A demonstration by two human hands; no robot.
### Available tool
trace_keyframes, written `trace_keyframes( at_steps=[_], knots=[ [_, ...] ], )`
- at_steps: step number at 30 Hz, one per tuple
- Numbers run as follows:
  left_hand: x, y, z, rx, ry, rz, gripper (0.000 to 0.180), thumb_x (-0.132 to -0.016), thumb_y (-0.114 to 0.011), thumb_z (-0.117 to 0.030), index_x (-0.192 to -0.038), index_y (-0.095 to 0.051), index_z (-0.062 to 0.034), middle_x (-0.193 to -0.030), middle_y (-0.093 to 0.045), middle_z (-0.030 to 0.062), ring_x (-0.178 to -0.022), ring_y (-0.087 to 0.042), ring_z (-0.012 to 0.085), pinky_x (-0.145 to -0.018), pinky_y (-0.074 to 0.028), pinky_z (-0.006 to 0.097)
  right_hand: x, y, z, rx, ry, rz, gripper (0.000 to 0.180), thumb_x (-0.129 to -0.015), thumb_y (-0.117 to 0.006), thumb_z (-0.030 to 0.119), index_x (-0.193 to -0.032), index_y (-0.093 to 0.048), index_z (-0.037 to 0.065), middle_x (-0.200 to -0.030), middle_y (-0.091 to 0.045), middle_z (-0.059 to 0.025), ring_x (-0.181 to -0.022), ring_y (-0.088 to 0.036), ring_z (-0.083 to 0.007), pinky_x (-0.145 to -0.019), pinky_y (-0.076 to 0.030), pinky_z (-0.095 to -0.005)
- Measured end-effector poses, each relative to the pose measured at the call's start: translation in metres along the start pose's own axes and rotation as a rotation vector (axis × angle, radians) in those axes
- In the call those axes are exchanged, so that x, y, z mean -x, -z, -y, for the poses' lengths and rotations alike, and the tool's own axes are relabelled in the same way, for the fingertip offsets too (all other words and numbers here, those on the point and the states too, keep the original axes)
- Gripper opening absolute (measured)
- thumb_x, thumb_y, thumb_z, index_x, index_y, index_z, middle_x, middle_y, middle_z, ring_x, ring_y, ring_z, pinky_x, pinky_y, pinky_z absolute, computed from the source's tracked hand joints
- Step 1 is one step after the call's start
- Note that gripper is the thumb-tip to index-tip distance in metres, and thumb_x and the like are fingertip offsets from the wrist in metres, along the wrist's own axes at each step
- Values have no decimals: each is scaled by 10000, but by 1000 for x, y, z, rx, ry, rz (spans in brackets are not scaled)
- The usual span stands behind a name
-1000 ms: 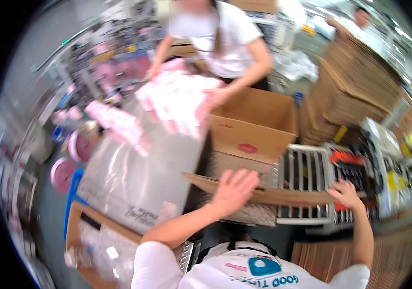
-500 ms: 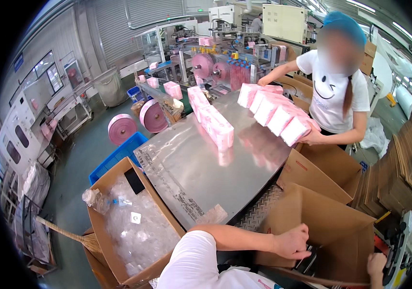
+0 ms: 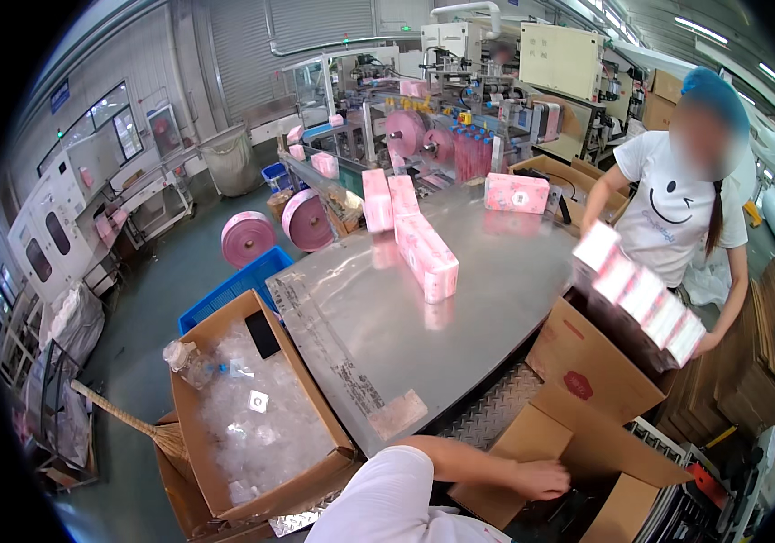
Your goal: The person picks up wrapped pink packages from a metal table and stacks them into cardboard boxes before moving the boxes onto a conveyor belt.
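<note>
Presently left hand (image 3: 541, 478) lies flat, fingers spread, inside open cardboard box (image 3: 532, 443) — right hand out of view; steel desk (image 3: 460, 308) edge just beside.

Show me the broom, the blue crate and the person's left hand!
broom (image 3: 167, 438): head view, on its straw bristles.
blue crate (image 3: 229, 291): head view, on its mesh side.
left hand (image 3: 541, 478): head view, on its back.
</note>
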State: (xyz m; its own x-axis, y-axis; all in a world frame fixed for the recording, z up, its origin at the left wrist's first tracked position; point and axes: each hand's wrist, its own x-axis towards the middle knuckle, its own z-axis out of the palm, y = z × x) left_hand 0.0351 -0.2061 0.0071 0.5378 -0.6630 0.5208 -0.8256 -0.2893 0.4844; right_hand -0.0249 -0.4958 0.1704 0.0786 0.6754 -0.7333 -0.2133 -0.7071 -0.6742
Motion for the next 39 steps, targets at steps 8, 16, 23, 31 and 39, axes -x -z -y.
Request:
trace_keyframes(
  at_steps=[8,16,23,31,39],
  knots=[
    [-91,170,21,-380,894,235,521,-896,-413,-482,-1025,-588,-8,-843,-641,176,-843,-615,336,-764,-474,406,-62,51,-33,1162,79,-1422,507,-838,-589,367,-1197,-546,11,-1206,-540,-215,-1137,-482,-367,-991,-359,-433],
    [32,63,1,-558,636,210,716,-881,-389,-516,-1402,-263,-42,-1474,-217,159,-1380,-170,266,-1085,-126,543,-68,69,-45,-11,230,-1669,449,-894,-515,305,-1206,-532,-18,-1212,-550,-192,-1151,-487,-324,-997,-356,-400],
    [99,125,49,-407,1085,66,720,-905,-306,-566,-1445,-182,-106,-1505,-166,103,-1399,-97,260,-1106,-48,532,-75,95,-47,-2,181,-1559,429,-901,-507,287,-1196,-538,-24,-1201,-556,-183,-1139,-493,-302,-991,-361,-375],
    [132,117,73,-424,1270,-113,614,-945,-293,-486,-1397,-311,-71,-1441,-316,127,-1347,-260,257,-1096,-183,442,-49,107,-46,-57,168,-1557,407,-909,-498,265,-1184,-544,-31,-1188,-562,-173,-1125,-499,-278,-983,-366,-347],
    [33,54,-25,1557,1118,-869,796,-894,-287,-630,-1413,-248,-28,-1471,-257,108,-1345,-253,238,-1100,-180,405,22,94,-12,-249,288,-1547,385,-916,-489,243,-1172,-550,-37,-1175,-569,-163,-1111,-505,-253,-975,-372,-318]
  ],
)
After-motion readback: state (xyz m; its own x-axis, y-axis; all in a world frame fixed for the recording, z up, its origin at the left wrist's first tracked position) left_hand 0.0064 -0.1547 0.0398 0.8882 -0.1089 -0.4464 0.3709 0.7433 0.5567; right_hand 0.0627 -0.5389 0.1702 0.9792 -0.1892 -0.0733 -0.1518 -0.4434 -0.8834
